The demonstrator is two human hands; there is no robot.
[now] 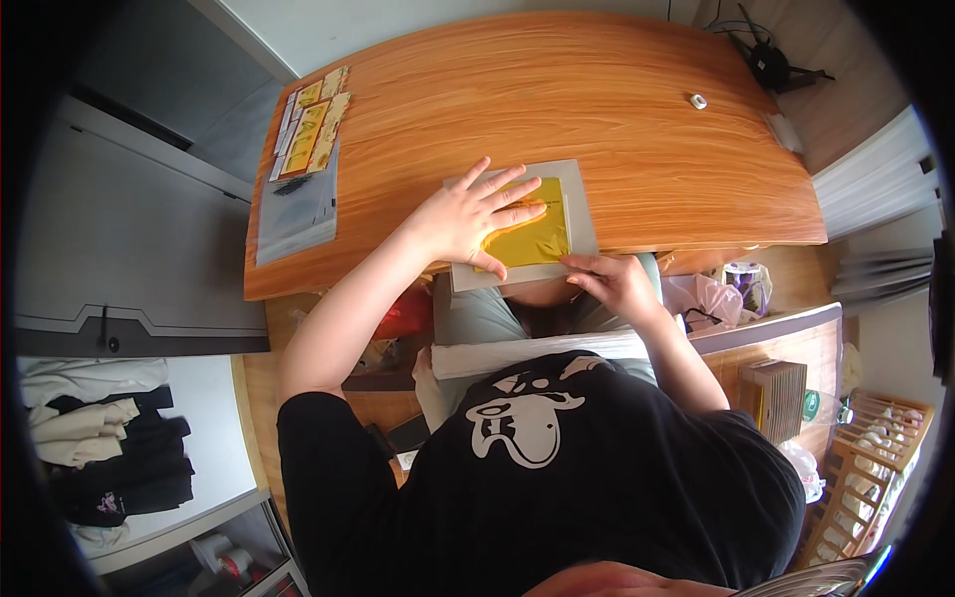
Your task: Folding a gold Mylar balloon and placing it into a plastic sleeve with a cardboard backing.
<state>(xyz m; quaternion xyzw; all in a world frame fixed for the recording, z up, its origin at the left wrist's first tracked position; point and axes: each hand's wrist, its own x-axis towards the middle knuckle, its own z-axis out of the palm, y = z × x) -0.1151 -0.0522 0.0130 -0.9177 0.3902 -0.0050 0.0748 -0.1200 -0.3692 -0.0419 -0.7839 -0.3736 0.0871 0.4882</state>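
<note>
A flat grey board [582, 214] lies at the table's near edge and juts a little past it. On top is a shiny yellow sheet [527, 244], wrinkled toward its lower right corner. My left hand [468, 214] rests flat over the sheet's left part, fingers spread and pointing right, hiding what is below the palm. At the board's near right corner, my right hand [617, 284] has its fingertips by the sheet's corner, closed on the board's edge. Whether the fingers also pinch the sheet cannot be made out.
Printed yellow and white packets [310, 129] lie on a clear plastic folder [296, 224] at the table's left end. A small white object [698, 100] sits at the far right of the wooden table [477, 80]. A black router-like device [771, 65] stands beyond the right corner.
</note>
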